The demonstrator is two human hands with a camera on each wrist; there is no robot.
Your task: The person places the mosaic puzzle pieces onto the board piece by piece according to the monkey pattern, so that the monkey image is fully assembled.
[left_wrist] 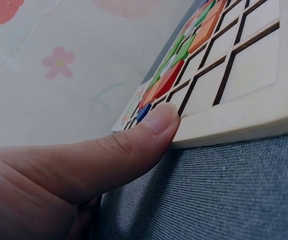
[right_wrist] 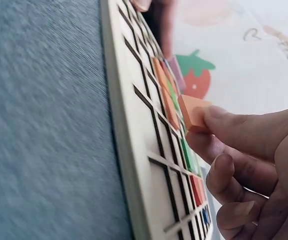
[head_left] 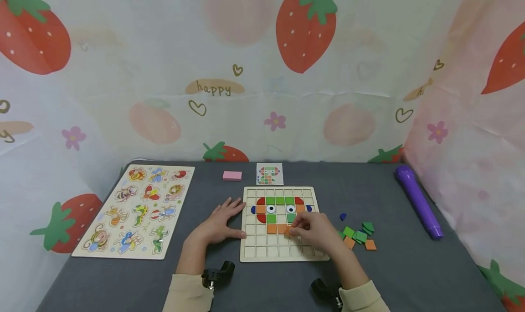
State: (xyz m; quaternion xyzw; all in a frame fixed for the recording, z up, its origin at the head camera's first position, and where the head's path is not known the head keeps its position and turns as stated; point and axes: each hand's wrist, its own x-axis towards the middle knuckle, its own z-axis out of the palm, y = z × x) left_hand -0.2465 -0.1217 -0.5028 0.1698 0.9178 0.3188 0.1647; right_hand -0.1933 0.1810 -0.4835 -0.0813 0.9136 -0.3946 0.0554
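An orange tile (right_wrist: pixel 190 112) is pinched between the thumb and index finger of the right hand (head_left: pixel 313 228), seen through the right wrist camera I monitor from afar. The fingertips are closed to the tile's thickness, and the other fingers curl loosely beneath, holding nothing that I can see. The tile leans at an angle to the grid board (head_left: pixel 262 252), at its face; whether an edge touches the wood, I cannot tell.

What matters from my seat is alignment. The tile looks square, so I read no long axis in it; the line to heed is the row of two seated orange tiles (head_left: pixel 271 229), running left to right. Their right-hand end lies just beside the grip, on its left, and I judge the tile needs tipping flat and squaring to the grid lines to sit level with them. The right hand is plainly the nearer.

Across the board, the left hand (head_left: pixel 219 223) lies with fingers extended, gripping nothing, its thumb on the left rim. Above the row, green, red, orange and blue pieces (head_left: pixel 280 200) frame two eye tiles (head_left: pixel 270 209). Right of the board, loose tiles (head_left: pixel 361 236) lie scattered in green and orange, a blue piece (head_left: pixel 343 216) just beyond. A small pattern card (head_left: pixel 269 174) lies past the board's far edge.
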